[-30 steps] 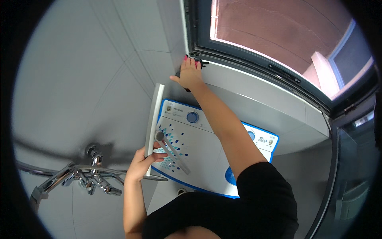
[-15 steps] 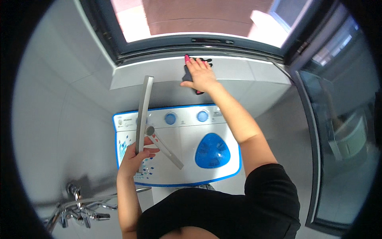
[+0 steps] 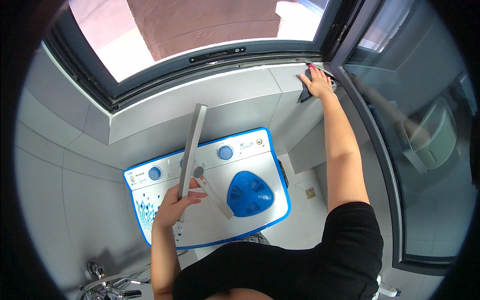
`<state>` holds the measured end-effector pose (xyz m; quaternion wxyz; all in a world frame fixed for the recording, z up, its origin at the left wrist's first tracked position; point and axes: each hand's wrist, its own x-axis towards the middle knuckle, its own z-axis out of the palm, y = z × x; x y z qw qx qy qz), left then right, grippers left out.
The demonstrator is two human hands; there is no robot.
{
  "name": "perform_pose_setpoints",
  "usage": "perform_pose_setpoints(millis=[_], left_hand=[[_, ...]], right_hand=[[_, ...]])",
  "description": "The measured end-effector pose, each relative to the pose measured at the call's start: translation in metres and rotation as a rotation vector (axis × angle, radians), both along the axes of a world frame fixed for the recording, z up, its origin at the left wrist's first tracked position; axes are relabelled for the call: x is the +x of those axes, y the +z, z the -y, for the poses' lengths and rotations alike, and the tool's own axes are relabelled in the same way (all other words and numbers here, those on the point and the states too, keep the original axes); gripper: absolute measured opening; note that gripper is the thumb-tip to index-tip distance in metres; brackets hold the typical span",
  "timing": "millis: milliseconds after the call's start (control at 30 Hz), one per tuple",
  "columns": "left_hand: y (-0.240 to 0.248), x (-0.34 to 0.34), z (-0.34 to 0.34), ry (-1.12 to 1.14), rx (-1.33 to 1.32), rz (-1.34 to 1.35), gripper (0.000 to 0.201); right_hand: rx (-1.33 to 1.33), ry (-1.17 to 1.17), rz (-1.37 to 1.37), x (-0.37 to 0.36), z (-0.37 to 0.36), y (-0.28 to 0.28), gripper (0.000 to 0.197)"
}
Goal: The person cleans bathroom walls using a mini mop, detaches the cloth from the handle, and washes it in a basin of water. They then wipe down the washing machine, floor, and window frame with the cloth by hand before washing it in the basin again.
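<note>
At window ledge (image 3: 240,95), dark cloth (image 3: 304,93) beneath right grip (image 3: 319,85) — spread wide, left grip (image 3: 171,206) holding grey bar (image 3: 195,132)

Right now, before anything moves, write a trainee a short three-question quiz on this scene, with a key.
1. Multiple choice: what does the left hand hold?
A) a round blue plastic dial
B) a long, straight silver-grey bar
C) a chrome shower tap
2. True or false: the right hand lies on a dark grey cloth at the right end of the pale grey tiled window sill.
3. Fill the gap: on the white, blue-edged washing machine, the rounded-triangular blue panel appears to the ____ of the bar in this view.

Key: 1. B; 2. true; 3. right.
</note>
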<state>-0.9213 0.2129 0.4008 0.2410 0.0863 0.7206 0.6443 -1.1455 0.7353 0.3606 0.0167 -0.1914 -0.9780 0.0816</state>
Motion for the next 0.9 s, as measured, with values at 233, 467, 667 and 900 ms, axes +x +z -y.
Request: perform_pose_setpoints(millis=[233,467,667,900], left_hand=[[0.008,0.008,0.010,0.072,0.016,0.040,0.038],[0.015,0.017,0.027,0.176,-0.020,0.073,0.038],[0.011,0.016,0.031,0.187,-0.011,0.095,0.039],[0.006,0.026,0.038,0.175,-0.008,0.054,0.040]], right_hand=[[0.157,-0.328,-0.020,0.015,0.037,0.016,0.079],[-0.031,-0.169,-0.353,0.007,0.068,0.035,0.064],[0.045,-0.110,-0.306,-0.019,0.149,0.000,0.071],[0.033,0.099,-0.332,-0.029,0.270,0.000,0.047]])
